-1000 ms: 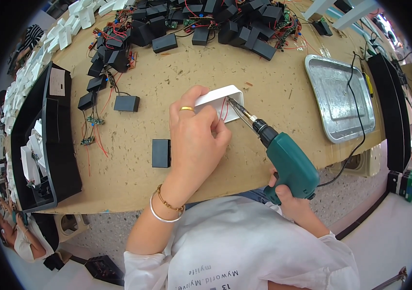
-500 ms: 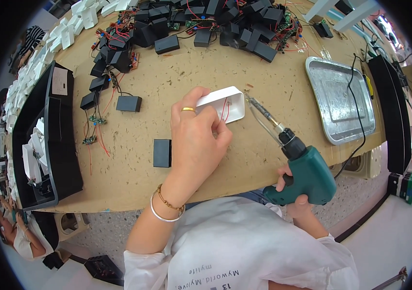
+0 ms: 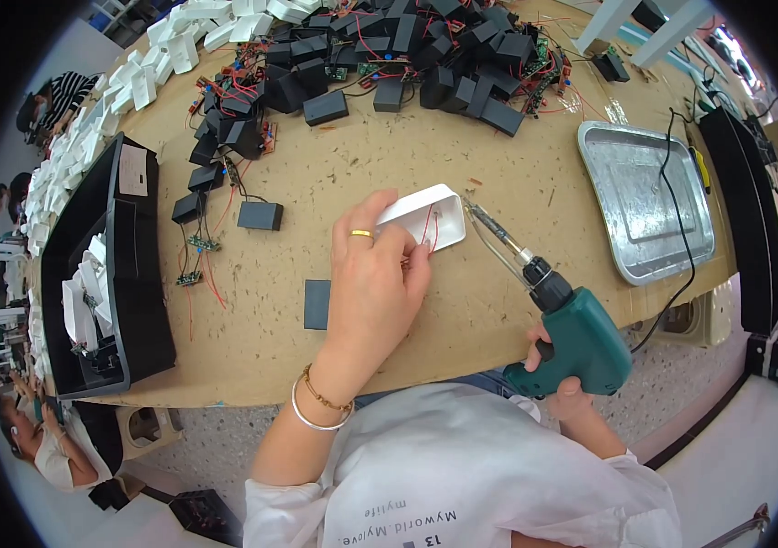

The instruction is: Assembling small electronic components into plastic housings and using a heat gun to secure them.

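Note:
My left hand is closed on a white plastic housing, an open shell tilted with its hollow side showing. Thin red wires run inside it, and my thumb and fingertips pinch at them; the exact pinch point is hidden. In my right hand is a green soldering gun, gripped by its handle. Its metal tip points up and left, close beside the housing's right edge; whether they touch I cannot tell. A black box lies partly behind my left hand.
Black boxes with circuit boards and red wires are heaped at the back. White housings pile up far left. A black bin stands at left, a metal tray at right with a black cable across it. Another person sits lower left.
The whole view has shifted slightly, with the table lower in the picture. Both hands keep their grips; the gun's tip remains beside the housing.

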The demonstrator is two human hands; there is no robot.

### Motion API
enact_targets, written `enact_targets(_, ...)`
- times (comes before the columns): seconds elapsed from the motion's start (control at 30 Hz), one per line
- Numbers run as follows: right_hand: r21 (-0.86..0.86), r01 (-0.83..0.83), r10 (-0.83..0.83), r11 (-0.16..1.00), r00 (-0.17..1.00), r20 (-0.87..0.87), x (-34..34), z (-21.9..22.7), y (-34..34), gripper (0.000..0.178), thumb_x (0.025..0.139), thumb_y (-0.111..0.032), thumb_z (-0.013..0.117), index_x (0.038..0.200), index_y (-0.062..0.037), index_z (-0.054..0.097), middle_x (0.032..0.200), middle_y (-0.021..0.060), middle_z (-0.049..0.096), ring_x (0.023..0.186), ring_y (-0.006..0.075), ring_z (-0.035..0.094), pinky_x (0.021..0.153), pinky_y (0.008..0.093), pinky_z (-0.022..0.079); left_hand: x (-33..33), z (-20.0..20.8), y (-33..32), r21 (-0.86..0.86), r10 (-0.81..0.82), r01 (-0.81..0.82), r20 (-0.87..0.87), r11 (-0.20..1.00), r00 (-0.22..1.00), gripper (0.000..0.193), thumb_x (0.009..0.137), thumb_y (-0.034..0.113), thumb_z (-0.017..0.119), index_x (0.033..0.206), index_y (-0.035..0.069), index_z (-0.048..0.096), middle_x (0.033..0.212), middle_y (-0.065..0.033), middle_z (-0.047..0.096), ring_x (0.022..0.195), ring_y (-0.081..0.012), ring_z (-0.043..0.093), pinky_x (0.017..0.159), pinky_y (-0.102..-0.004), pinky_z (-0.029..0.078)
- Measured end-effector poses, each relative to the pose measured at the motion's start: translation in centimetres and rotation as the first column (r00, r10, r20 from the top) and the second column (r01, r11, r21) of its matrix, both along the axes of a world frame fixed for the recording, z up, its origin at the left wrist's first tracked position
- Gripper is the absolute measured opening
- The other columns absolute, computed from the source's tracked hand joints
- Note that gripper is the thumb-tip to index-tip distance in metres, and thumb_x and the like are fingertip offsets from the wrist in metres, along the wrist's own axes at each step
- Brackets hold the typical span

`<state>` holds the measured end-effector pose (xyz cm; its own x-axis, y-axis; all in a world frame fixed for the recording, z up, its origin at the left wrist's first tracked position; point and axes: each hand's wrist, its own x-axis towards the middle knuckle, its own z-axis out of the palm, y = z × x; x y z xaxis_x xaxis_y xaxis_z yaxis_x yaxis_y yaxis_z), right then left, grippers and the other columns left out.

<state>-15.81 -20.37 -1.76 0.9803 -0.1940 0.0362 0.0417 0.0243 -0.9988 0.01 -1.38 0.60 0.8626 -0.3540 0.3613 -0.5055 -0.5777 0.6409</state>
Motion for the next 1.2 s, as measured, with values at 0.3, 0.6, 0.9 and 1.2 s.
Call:
enact_targets(0.3,-0.236,-0.061,0.087,0.97,0.991,0.102,-0.5,-1.9,-1.0,0.063,0.08,-0.044,0.068,0.116,0.0048,0.051,0.082,0.0049,0.061,0.07,0.0125,0.058,0.064,0.0262,0.047,0.1,0.0,0.2,-0.052,-0.021,0.017,-0.067,0.998,0.998,0.014,0.068,0.001,0.066,0.066,-0.002,0.052,0.122,-0.0204,0.048,0.107,-0.0379,0.047,0.087,-0.0411,0.044)
enact_targets(0.6,-0.104,-0.015,0.01,0.994,0.999,-0.047,-0.1,-0.2,0.5,0.051,0.077,-0.03,0.075,0.109,0.0031,0.052,0.077,0.0043,0.061,0.059,0.008,0.055,0.052,0.0227,0.044,0.2,0.0,0.3,-0.026,-0.031,0.029,-0.06,0.999,0.998,0.017,0.068,-0.001,0.067,0.064,-0.002,0.05,0.123,-0.0186,0.048,0.102,-0.0327,0.049,0.073,-0.0352,0.047)
enact_targets(0.9,-0.095,0.011,-0.018,0.995,0.997,-0.078,0.0,0.2,0.7,0.04,0.078,-0.028,0.075,0.098,0.0015,0.055,0.075,0.0034,0.061,0.055,0.0075,0.054,0.049,0.0229,0.043,0.3,-0.2,0.3,0.001,-0.027,0.027,-0.001,1.0,1.0,0.021,0.068,-0.001,0.069,0.064,-0.001,0.049,0.123,-0.0171,0.048,0.099,-0.0298,0.052,0.059,-0.0301,0.051)
enact_targets(1.2,-0.075,0.028,-0.036,0.997,0.995,-0.095,0.3,0.7,1.0,0.033,0.078,-0.027,0.074,0.09,-0.0001,0.059,0.073,0.0028,0.061,0.055,0.0078,0.054,0.049,0.023,0.043,0.3,-0.2,0.3,0.015,-0.03,0.03,0.009,0.999,1.0,0.02,0.067,0.0,0.069,0.064,-0.001,0.05,0.123,-0.0172,0.048,0.103,-0.0316,0.049,0.063,-0.0319,0.051)
